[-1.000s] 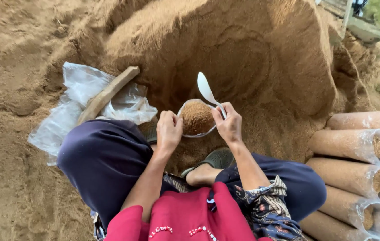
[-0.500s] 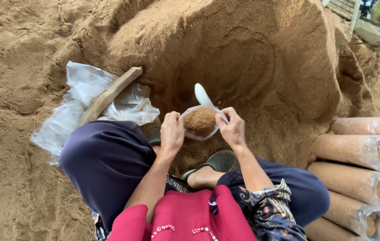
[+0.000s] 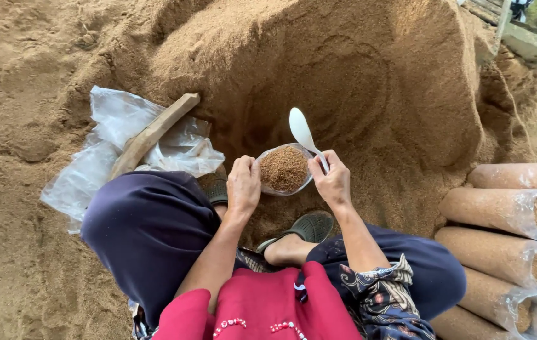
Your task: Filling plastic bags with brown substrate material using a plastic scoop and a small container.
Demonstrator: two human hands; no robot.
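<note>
Left hand: closed over the near-left rim of the clear plastic bag, fingers curled down around the edge, bag mouth pulled wide.
Right hand: gripping the bag's right rim, and pinching the handle of a white spoon in the same fist, bowl end angled up and away toward the pile.
Bag: upright between both hands, just ahead of the knees, filled to the top with brown sawdust, flat and level at the mouth.
Sawdust pile: big mound straight ahead, scooped hollow right behind the bag.
Left side: heap of empty clear bags on the ground, wooden stick lying slantwise across them.
Right side: filled bags stacked on their sides, tube-shaped, open ends facing right, well apart from the hands.
Below: dark sandal just under the right wrist, second sandal tucked beside the left hand.
</note>
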